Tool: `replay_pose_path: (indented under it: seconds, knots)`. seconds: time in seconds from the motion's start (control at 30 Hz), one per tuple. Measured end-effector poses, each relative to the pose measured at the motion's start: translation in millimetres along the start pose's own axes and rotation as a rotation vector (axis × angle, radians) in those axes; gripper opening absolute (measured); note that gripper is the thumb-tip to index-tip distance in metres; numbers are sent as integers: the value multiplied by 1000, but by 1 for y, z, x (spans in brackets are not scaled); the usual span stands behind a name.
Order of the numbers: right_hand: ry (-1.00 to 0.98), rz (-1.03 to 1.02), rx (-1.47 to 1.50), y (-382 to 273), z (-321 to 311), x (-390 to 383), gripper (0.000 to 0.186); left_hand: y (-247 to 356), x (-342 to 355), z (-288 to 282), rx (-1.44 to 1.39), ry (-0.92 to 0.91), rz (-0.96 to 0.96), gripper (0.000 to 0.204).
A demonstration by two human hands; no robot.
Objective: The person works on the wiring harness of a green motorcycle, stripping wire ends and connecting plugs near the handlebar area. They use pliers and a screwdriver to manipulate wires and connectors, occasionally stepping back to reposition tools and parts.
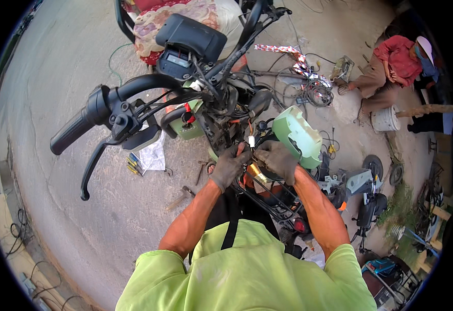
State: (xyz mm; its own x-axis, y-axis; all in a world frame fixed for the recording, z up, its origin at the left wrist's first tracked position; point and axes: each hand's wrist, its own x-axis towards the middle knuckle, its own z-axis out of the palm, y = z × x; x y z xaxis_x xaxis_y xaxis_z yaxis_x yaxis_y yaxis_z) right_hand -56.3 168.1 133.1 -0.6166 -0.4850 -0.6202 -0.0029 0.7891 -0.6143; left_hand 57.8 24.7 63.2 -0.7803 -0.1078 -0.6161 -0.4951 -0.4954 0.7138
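My left hand [229,168], in a grey glove, is closed with its thumb and fingers pinched together over the frame of a partly stripped electric scooter. Facing it, my right hand [279,160], gloved too, has its fingers curled inward. What either hand grips is too small to make out. Just above and between them hangs a white plug connector [251,141] on orange wires [250,126]. A gold-coloured piece [257,172] shows below the fingers. Beside my right hand stands a pale green body panel [298,136].
The handlebar grip [73,129] and brake lever [92,168] jut out left. Screwdrivers [134,163] and a hammer [187,192] lie on the ground. Coiled cables [317,94] spread at the far right, near a seated person [397,62] and a white bucket [385,119].
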Motion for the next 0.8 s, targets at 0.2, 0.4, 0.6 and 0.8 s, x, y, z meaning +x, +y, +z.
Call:
replay_pose_path:
  seconds: [0.2,0.4,0.6,0.8]
  knots:
    - [-18,29,121,7,11,0,30,-14,-43,-43,123,121,88,30]
    - [-58,-51,120,10,13,-1,29,-94,-91,-106,400,448,141,33]
    - [-118,-38,151,13,6,-1,24,-193,-141,-147,637,762,-5,39]
    - [-169,-82,254,22,16,1,23,-307,-196,-181,289,1003,-17,32]
